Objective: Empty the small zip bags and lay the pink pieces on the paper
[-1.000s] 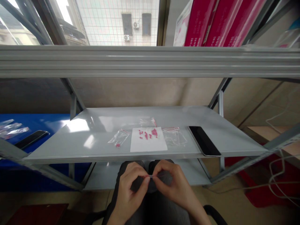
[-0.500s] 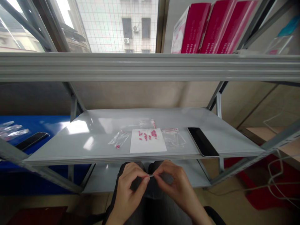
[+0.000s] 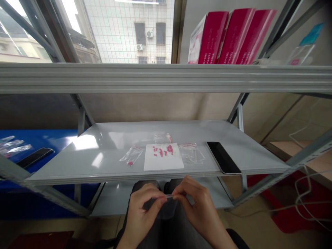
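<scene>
Over my lap, just below the shelf's front edge, my left hand (image 3: 146,209) and my right hand (image 3: 193,197) pinch the top of a small clear plastic bag (image 3: 169,196). Its thin rim stretches between the two sets of fingertips, while the see-through body hangs faintly against my dark trousers. On the shelf ahead lies a white sheet (image 3: 163,164) carrying small pink beads (image 3: 161,152) in loose groups. Left of the sheet, a clear zip bag (image 3: 132,154) has a few pink pieces at its lower end. More flat clear bags (image 3: 192,154) lie at its right.
A black phone (image 3: 223,157) rests on the right of the grey shelf (image 3: 109,167). Above runs a metal crossbar (image 3: 166,79), with pink boxes (image 3: 233,38) behind it. On the blue surface (image 3: 59,138) at left are another phone (image 3: 35,157) and plastic bags (image 3: 17,148).
My right hand's fingers have closed in more on the bag's rim, and both hands sit slightly further right. The view has tilted up a little. Items on the shelf stay put.
</scene>
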The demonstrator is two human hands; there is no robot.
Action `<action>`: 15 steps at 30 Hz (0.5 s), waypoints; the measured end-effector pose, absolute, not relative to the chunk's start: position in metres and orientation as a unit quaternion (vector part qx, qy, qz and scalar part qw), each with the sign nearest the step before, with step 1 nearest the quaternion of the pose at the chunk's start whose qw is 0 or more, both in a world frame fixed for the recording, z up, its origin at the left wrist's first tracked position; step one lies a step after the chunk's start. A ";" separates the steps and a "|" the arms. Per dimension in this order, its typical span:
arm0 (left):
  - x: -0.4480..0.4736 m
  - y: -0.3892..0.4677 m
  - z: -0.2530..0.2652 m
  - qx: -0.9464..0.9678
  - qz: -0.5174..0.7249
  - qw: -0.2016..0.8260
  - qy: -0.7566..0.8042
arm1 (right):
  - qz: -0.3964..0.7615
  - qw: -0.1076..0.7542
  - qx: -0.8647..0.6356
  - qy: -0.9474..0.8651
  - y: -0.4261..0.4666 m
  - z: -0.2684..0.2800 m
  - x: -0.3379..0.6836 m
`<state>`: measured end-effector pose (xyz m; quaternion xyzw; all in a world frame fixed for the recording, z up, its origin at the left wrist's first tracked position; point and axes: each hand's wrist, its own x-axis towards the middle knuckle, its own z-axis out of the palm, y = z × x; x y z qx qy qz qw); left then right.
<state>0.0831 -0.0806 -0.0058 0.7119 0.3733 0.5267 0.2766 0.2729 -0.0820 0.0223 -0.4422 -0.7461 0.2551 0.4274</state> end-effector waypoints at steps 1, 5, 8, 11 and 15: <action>0.083 -0.080 -0.003 0.719 0.532 0.254 0.368 | 0.266 0.413 -0.441 -0.751 -0.082 0.025 0.273; 0.082 -0.071 0.020 0.778 0.507 0.156 0.337 | 0.286 0.365 -0.429 -0.775 -0.075 0.038 0.270; 0.078 -0.055 0.043 0.809 0.431 0.166 0.363 | 0.240 0.377 -0.416 -0.792 -0.057 0.049 0.267; 0.069 -0.023 0.064 0.786 0.390 0.272 0.396 | 0.229 0.437 -0.421 -0.761 -0.026 0.065 0.269; 0.062 0.048 0.078 0.697 0.383 0.378 0.474 | 0.335 0.447 -0.548 -0.623 0.045 0.083 0.276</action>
